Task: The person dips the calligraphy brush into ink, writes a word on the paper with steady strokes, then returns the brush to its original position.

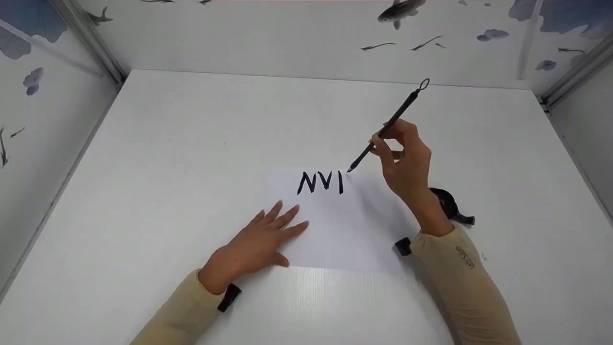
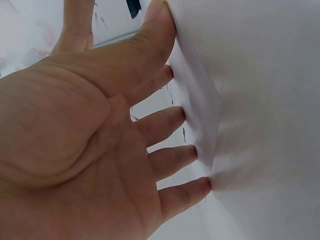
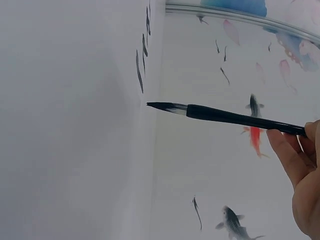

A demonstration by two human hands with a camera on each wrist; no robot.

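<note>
A dark writing brush [image 1: 393, 116] with a hanging loop at its end is pinched in my right hand [image 1: 407, 158]. It slants, its inked tip just right of the last black stroke; in the right wrist view the bristles [image 3: 167, 107] look a little apart from the paper. The white sheet of paper [image 1: 335, 239] bears black strokes [image 1: 321, 182] like "N", "V" and an upright bar. My left hand [image 1: 254, 242] rests on the sheet's left part, fingers spread and straight. Seen from the left wrist, the fingertips [image 2: 202, 185] press on the paper and table.
The white table [image 1: 191, 143] spreads around the sheet. Behind it stands a white panel [image 1: 287, 43] painted with fish and leaves, with side panels left and right. Black wrist-worn devices [image 1: 445, 203] show beside the right wrist and under the left one [image 1: 230, 297].
</note>
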